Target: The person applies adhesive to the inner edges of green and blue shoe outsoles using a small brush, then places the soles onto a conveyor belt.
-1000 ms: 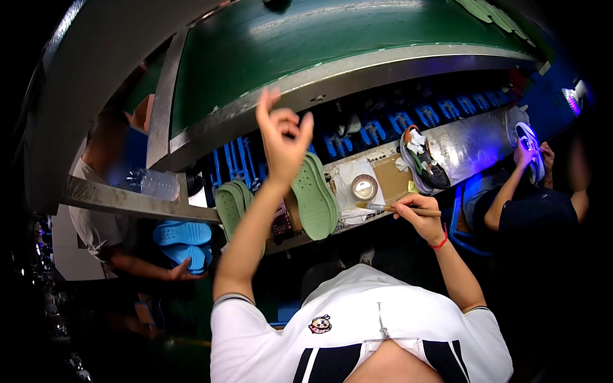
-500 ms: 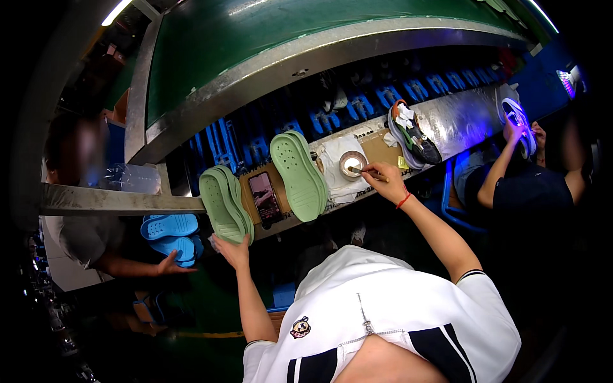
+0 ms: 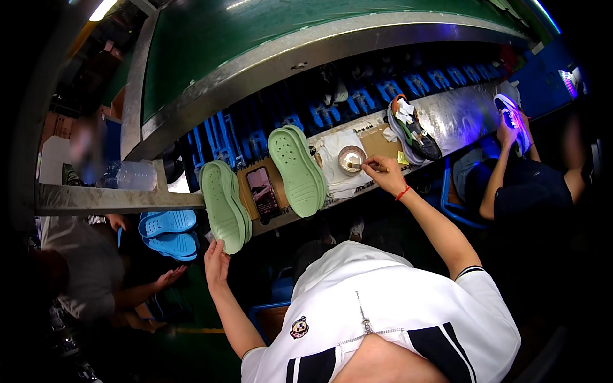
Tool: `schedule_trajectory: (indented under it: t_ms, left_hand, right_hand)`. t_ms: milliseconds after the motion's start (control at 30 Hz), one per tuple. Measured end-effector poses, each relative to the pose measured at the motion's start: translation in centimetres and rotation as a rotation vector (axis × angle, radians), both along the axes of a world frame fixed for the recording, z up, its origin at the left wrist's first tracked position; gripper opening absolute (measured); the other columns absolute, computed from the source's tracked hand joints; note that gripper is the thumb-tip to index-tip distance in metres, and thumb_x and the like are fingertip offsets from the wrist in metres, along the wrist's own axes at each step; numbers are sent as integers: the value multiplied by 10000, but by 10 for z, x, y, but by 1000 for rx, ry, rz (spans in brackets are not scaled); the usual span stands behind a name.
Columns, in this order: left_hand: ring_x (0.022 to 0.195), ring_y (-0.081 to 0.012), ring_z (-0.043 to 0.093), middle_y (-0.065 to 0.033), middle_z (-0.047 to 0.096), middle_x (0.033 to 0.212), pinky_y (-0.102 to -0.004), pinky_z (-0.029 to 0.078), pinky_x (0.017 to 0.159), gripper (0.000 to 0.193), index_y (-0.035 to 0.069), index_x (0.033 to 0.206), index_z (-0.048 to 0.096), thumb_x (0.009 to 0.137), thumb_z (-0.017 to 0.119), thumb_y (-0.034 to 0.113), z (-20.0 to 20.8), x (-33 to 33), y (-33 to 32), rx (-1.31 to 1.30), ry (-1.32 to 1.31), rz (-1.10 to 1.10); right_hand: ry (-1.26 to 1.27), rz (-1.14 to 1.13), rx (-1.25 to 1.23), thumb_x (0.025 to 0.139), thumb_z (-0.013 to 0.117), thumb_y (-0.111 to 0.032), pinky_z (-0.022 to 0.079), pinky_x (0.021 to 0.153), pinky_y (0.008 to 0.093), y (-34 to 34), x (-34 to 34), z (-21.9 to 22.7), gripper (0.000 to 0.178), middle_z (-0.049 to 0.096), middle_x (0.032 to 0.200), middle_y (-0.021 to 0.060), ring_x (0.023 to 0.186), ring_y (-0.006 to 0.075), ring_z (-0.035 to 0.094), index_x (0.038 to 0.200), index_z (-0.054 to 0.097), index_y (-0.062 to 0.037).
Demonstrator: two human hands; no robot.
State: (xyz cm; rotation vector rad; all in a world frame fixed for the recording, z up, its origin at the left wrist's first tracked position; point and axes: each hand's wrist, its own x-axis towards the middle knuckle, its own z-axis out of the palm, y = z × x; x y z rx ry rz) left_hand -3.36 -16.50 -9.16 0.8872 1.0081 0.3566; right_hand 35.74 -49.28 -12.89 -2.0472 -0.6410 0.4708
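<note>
My left hand point(image 3: 218, 260) pinches the near end of the top pale green shoe sole point(image 3: 221, 207) in a stack at the bench's left. A small whitish scrap shows by its fingers; I cannot tell what it is. My right hand point(image 3: 387, 173) is closed on a thin brush point(image 3: 359, 166), its tip inside a small round cup point(image 3: 352, 159). The cup stands on a crumpled white cloth point(image 3: 332, 153). Between the hands lie another stack of green shoe soles point(image 3: 296, 171) and a phone point(image 3: 263, 193) on cardboard.
A dark sneaker point(image 3: 415, 131) stands right of the cup on the metal bench point(image 3: 460, 115). Blue soles point(image 3: 167, 225) are stacked at left near a co-worker's hand point(image 3: 169, 277). At right another person holds a shoe point(image 3: 513, 121) under violet light. A metal frame point(image 3: 128, 200) crosses the left.
My left hand has shifted down and left along the sole's near end, and the stack has moved slightly. The brush is still at the cup. The co-worker's hand at left has moved lower.
</note>
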Motion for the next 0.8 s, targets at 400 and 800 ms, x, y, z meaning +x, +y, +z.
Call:
schedule_trajectory:
  t_ms: [400,800]
  left_hand:
    - [1038,-247,580,-136,518,1186,-386,561,794,545,4,1279,353,791,592,-34,55,160,-102,84,-276,-267]
    - [990,-188,585,-124,550,1123,-306,525,825,439,-31,1180,428,785,613,-80,80,220,-138,479,-336,-218]
  right_hand:
    - [192,-89,197,811,651,-118,480,582,216,-10,6,27,151,668,693,71,646,108,642,849,661,28]
    - [-71,250,384,782,659,-55,446,545,226,-4,-42,154,48,647,699,60,596,131,605,808,671,-17]
